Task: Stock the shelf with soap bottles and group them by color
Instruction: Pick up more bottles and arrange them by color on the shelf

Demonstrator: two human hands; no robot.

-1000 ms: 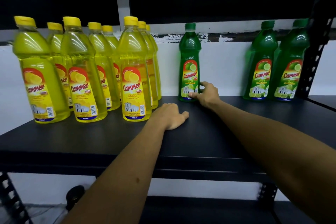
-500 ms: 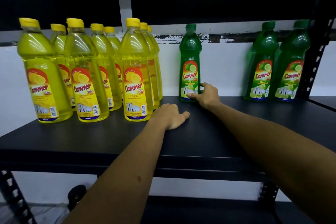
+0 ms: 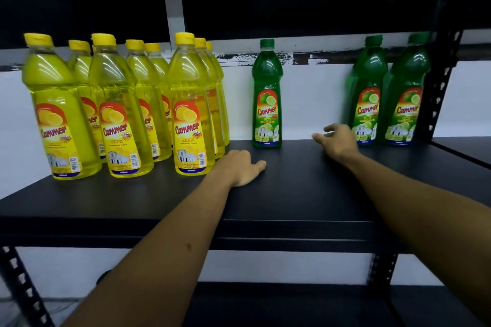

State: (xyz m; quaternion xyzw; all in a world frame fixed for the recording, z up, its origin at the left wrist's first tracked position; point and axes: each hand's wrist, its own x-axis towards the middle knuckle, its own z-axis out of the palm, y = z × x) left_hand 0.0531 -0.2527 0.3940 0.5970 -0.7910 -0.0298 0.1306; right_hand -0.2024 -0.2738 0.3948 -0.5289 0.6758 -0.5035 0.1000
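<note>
Several yellow soap bottles (image 3: 190,103) stand grouped on the left of the black shelf (image 3: 292,188). A lone green soap bottle (image 3: 267,95) stands upright at the back middle. Two more green bottles (image 3: 368,93) (image 3: 405,93) stand together at the back right. My left hand (image 3: 240,168) rests palm down on the shelf, beside the nearest yellow bottle, fingers curled. My right hand (image 3: 337,138) hovers just above the shelf between the lone green bottle and the right pair, fingers apart, holding nothing.
A black perforated upright (image 3: 441,82) borders the shelf at the right, with another shelf board (image 3: 467,146) beyond it. A white wall is behind the bottles. A lower shelf (image 3: 265,305) lies beneath, and a second upright (image 3: 18,287) stands at lower left.
My right hand let go of the lone green bottle's base and moved right toward the green pair, fingers opening. The left hand stayed put; the view shifted slightly.
</note>
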